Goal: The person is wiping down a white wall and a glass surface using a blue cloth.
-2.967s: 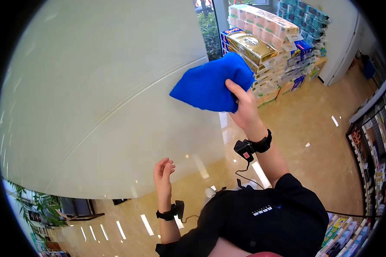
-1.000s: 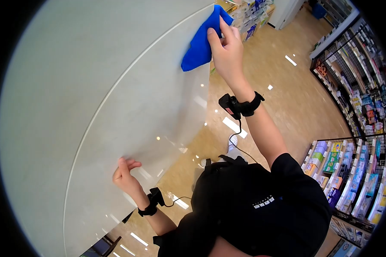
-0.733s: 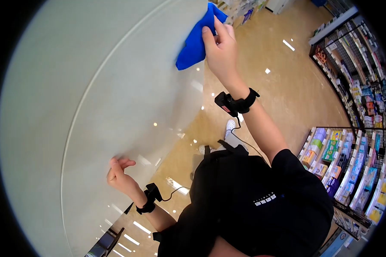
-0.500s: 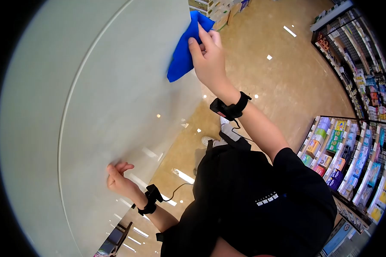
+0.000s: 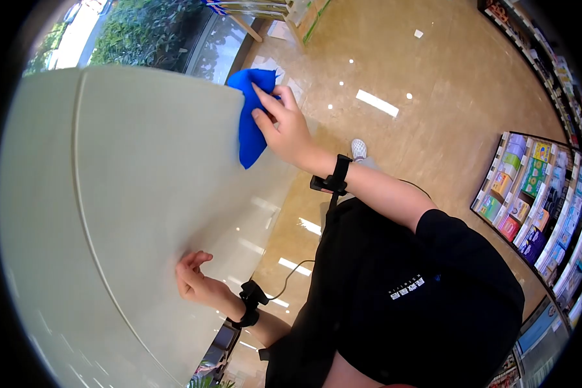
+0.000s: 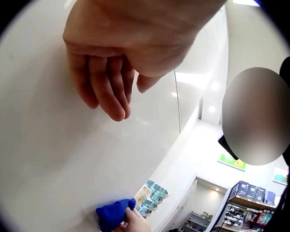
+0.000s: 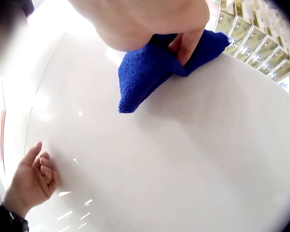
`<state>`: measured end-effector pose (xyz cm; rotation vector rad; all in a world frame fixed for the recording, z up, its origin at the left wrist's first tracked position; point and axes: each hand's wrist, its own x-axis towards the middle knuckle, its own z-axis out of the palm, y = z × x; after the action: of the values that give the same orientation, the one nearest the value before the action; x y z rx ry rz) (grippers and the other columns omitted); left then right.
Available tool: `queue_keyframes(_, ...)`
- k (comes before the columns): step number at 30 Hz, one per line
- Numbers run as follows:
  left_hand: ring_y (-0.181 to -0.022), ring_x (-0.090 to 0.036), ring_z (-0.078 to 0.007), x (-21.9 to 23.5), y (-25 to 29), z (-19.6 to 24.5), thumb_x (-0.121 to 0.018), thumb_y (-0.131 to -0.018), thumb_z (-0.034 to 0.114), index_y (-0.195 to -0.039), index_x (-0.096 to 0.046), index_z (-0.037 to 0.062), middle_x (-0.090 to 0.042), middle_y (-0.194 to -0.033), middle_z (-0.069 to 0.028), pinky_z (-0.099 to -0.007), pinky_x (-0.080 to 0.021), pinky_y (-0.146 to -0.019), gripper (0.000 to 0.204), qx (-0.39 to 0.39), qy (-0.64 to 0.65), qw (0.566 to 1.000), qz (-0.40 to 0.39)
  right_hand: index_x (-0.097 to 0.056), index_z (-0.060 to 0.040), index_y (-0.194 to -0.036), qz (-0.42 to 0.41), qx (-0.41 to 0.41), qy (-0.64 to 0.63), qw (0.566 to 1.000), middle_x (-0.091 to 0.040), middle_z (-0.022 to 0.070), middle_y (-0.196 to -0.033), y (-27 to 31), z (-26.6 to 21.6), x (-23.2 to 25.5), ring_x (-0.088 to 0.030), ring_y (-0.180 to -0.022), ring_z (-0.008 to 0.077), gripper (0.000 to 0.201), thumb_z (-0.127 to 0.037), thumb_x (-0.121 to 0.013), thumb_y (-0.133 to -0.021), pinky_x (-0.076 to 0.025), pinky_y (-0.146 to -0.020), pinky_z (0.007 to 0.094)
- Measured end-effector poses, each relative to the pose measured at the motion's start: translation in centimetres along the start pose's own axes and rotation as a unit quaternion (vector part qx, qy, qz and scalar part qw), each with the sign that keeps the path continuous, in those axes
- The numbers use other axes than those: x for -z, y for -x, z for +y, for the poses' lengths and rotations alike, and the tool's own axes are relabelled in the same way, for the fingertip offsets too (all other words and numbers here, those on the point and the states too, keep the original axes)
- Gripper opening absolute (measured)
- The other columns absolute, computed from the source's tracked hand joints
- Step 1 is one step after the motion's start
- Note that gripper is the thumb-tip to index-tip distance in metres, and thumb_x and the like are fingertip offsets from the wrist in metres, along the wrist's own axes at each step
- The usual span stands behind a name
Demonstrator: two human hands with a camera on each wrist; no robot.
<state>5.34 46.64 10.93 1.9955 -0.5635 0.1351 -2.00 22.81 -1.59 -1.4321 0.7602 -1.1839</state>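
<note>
My right hand (image 5: pixel 288 132) pinches a blue cloth (image 5: pixel 251 137) against the outer edge of a large pale, glossy panel (image 5: pixel 149 168) in the head view. Fuzzy pile shows on the cloth (image 7: pixel 140 72) in the right wrist view, with a finger pressed into its fold and part of it hidden behind the hand. Lower down, my left hand (image 5: pixel 200 281) is beside the panel, its fingers loosely bent and holding nothing. Those fingers (image 6: pixel 104 92) hang in front of the white surface in the left wrist view, and the cloth (image 6: pixel 112 215) shows far below.
Stacked packs (image 7: pixel 261 48) stand beyond the panel's edge. A shelf of colourful packets (image 5: pixel 524 194) is at the right, on a shiny tan floor (image 5: pixel 401 71). Behind the panel is a window with shrubs (image 5: pixel 149 32). A thin seam (image 5: pixel 84 216) curves down the panel.
Three seconds ago the cloth was held spread out; now it is bunched along the panel's edge. The head view has turned, bringing the window in. The left hand has come up to the panel.
</note>
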Motion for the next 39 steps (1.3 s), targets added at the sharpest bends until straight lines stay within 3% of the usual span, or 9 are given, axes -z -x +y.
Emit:
queue_keyframes(4, -0.058, -0.057, -0.0188, -1.4, -0.5, 3.1, -0.042, -0.097, 0.028, -0.078, -0.060, -0.0043, -0.061, -0.066, -0.0123, -0.0274, -0.045, -0.057, 0.041, 0.013, 0.006, 1.000, -0.004, -0.054, -0.0086, -0.126, -0.036, -0.048, 0.013, 0.998, -0.048, 0.0122, -0.107, 0.1, 3.6, 1.4, -0.055, -0.081, 0.0251, 0.038, -0.014, -0.057, -0.088, -0.047, -0.073, 0.0335)
queue_keyframes(5, -0.058, -0.057, -0.0188, -1.5, -0.6, 3.9, -0.042, -0.097, 0.028, -0.079, -0.060, -0.0041, -0.061, -0.066, -0.0123, -0.0270, -0.045, -0.056, 0.041, 0.007, 0.003, 1.000, -0.001, -0.052, -0.0083, -0.129, -0.054, -0.061, 0.018, 0.997, -0.045, 0.0074, -0.107, 0.2, 4.5, 1.8, -0.051, -0.081, 0.0149, 0.040, -0.010, -0.055, -0.089, -0.044, -0.070, 0.0261)
queue_keyframes(8, -0.051, -0.054, -0.0171, -3.4, -1.5, 6.1, -0.041, -0.096, 0.028, -0.076, -0.058, -0.0050, -0.059, -0.061, -0.0144, -0.0241, -0.043, -0.050, 0.043, -0.019, -0.019, 0.999, 0.045, -0.052, -0.0078, -0.128, -0.071, -0.116, 0.007, 0.991, -0.045, 0.0079, -0.108, 0.5, 6.8, 2.3, -0.052, -0.082, 0.0161, 0.039, -0.010, -0.054, -0.090, -0.045, -0.070, 0.0270)
queue_keyframes(11, -0.048, -0.052, -0.0166, -4.6, -2.2, 6.8, -0.043, -0.096, 0.031, -0.072, -0.058, -0.0031, -0.057, -0.057, -0.0122, -0.0246, -0.041, -0.048, 0.044, -0.010, -0.053, 0.996, 0.066, -0.052, -0.0104, -0.128, -0.072, -0.134, 0.017, 0.988, -0.047, 0.0129, -0.111, 0.9, 8.2, 2.7, -0.057, -0.085, 0.0274, 0.039, -0.013, -0.052, -0.089, -0.047, -0.074, 0.0347)
queue_keyframes(20, -0.039, -0.048, -0.0165, -5.0, -2.8, 6.3, -0.046, -0.094, 0.037, -0.063, -0.057, -0.0007, -0.053, -0.049, -0.0098, -0.0239, -0.036, -0.041, 0.050, -0.021, -0.126, 0.989, 0.070, -0.048, -0.0090, -0.131, -0.070, -0.175, 0.081, 0.979, -0.045, 0.0142, -0.114, 2.0, 14.2, 2.4, -0.056, -0.085, 0.0282, 0.043, -0.005, -0.046, -0.088, -0.046, -0.073, 0.0334)
queue_keyframes(25, -0.037, -0.047, -0.0168, -3.9, -2.7, 5.6, -0.045, -0.094, 0.036, -0.060, -0.056, -0.0009, -0.051, -0.046, -0.0094, -0.0242, -0.039, -0.041, 0.051, -0.032, -0.139, 0.989, 0.048, -0.049, -0.0073, -0.129, -0.019, -0.219, 0.118, 0.968, -0.047, 0.0207, -0.124, 4.3, 22.1, 1.4, -0.054, -0.100, 0.0399, 0.044, -0.005, -0.045, -0.085, -0.046, -0.085, 0.0394)
queue_keyframes(30, -0.036, -0.046, -0.0167, -3.9, -2.7, 5.6, -0.044, -0.095, 0.035, -0.059, -0.056, -0.0010, -0.050, -0.044, -0.0092, -0.0268, -0.043, -0.047, 0.052, -0.032, -0.146, 0.988, 0.049, -0.045, -0.0130, -0.135, -0.138, -0.455, 0.048, 0.879, -0.058, 0.0221, -0.116, 3.6, 29.2, 2.3, -0.057, -0.103, 0.0357, 0.054, -0.006, -0.041, -0.082, -0.047, -0.085, 0.0382)
queue_keyframes(34, -0.035, -0.046, -0.0167, -3.8, -2.7, 5.6, -0.043, -0.095, 0.036, -0.059, -0.056, -0.0003, -0.050, -0.044, -0.0091, -0.0295, -0.046, -0.051, 0.052, -0.029, -0.136, 0.989, 0.042, -0.040, -0.0163, -0.139, -0.152, -0.543, -0.076, 0.823, -0.057, 0.0161, -0.122, 3.3, 32.3, 2.7, -0.059, -0.102, 0.0275, 0.062, -0.001, -0.040, -0.079, -0.048, -0.081, 0.0346)
queue_keyframes(39, -0.036, -0.047, -0.0164, -3.8, -2.7, 5.5, -0.042, -0.096, 0.037, -0.060, -0.055, 0.0005, -0.050, -0.044, -0.0089, -0.0308, -0.047, -0.052, 0.053, -0.022, -0.133, 0.990, 0.047, -0.031, -0.0178, -0.143, -0.098, -0.570, -0.118, 0.807, -0.051, 0.0146, -0.126, 3.6, 34.0, 1.8, -0.052, -0.112, 0.0297, 0.067, 0.004, -0.037, -0.080, -0.051, -0.082, 0.0390)
